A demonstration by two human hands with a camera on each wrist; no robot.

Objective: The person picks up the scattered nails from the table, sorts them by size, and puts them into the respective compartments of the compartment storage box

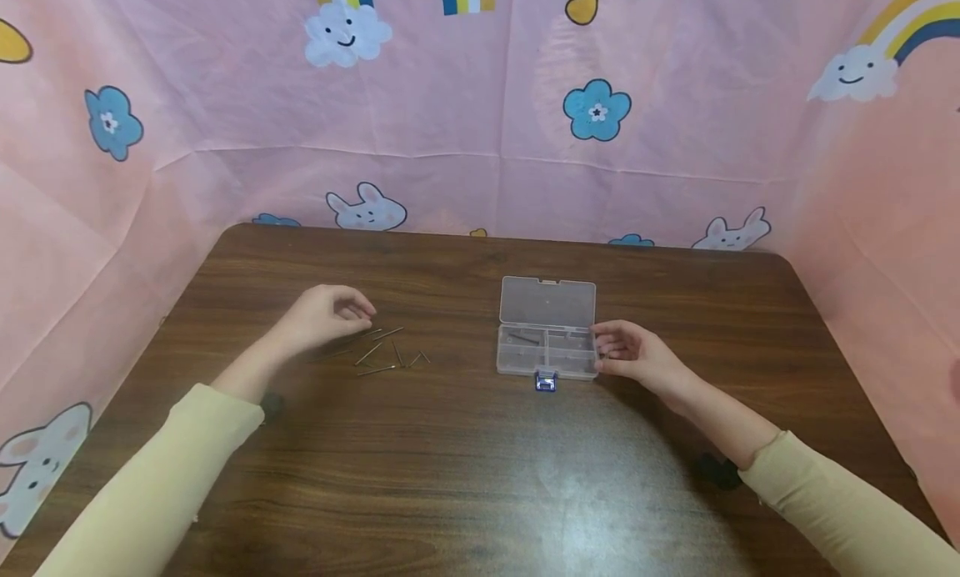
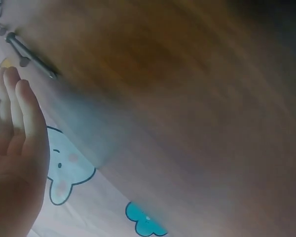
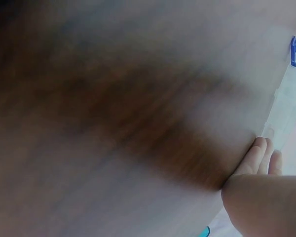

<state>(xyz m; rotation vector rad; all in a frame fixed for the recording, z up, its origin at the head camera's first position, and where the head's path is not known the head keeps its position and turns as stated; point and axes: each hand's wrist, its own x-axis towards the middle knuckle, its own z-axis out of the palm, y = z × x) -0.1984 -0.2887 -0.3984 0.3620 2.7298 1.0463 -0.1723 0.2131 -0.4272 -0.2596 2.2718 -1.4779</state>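
Head view: hovering with left hand (image 1: 324,317) just beside loose nails (image 1: 368,353) on the table (image 1: 450,460), slightly curled, nothing visibly pinched. Touching right end of the open clear box (image 1: 570,363) with right hand (image 1: 647,358). At least one boxed nail (image 1: 523,338) in the far-left compartment, several others out; probably at the pick-up step.

Left wrist: fingers close together, nearly straight, apart from nails near the tips. Next, likely: pinch one between thumb and forefinger, carry across, hold box steady.

Right wrist: fingertips at box edge, blue latch (image 3: 293,51) farther along; can't tell gripping from bracing.
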